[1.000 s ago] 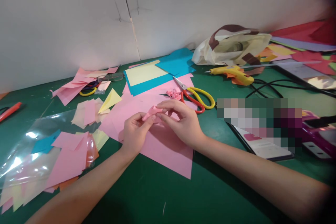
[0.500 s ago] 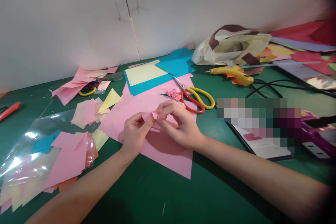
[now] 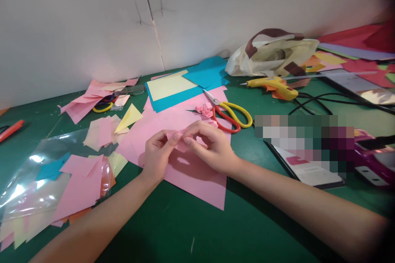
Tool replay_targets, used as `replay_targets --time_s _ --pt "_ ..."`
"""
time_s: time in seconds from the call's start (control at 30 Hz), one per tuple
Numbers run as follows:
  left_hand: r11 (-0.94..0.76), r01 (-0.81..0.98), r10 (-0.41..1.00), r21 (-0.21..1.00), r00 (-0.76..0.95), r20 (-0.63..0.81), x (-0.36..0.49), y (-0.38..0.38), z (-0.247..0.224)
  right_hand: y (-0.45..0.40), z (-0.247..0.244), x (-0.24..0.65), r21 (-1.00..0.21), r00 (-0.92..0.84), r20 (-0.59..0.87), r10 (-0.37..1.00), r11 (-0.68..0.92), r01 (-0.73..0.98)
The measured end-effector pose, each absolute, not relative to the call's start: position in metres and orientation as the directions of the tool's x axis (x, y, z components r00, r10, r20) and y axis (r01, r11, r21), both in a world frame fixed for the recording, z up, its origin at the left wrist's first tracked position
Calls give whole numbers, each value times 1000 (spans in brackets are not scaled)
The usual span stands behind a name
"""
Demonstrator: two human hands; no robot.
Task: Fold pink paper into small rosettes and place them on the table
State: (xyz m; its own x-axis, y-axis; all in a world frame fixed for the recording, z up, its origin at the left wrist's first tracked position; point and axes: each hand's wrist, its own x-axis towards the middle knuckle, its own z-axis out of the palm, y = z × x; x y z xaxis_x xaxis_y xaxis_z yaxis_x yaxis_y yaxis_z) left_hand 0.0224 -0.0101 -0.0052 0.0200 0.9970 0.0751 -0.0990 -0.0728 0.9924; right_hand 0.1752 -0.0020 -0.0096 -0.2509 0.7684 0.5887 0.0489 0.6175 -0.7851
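Together, both hands [image 3: 157, 154] [image 3: 210, 146] pinch a small pink paper [image 3: 180, 144] (above larger pink sheets [image 3: 203, 185])

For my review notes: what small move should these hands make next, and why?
Perhaps a gentle press by the right hand on the small pink paper: both hands' fingertips pinch it, so the left hand could steady it.
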Motion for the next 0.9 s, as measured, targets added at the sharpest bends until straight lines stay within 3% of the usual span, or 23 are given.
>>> replay_targets --time_s 0.17,0.43,0.6,0.7,0.9 --pt "-95 2 995 996 -8 95 24 -10 -4 -1 -15 175 -777 -193 586 787 613 143" --pt "-125 58 991 990 -37 127 24 -12 -5 0 -15 174 -803 -168 569 805 588 96" --pt "-105 -36 987 994 -124 100 27 -12 -3 3 -16 175 -907 -109 408 906 416 64" --pt "-145 24 973 989 -178 147 28 -12 -3 5 -15 175 -950 -183 292 939 307 63" --pt "-238 116 955 964 -154 254 28 -14 -3 6 -13 174 -974 -272 224 936 203 -105"
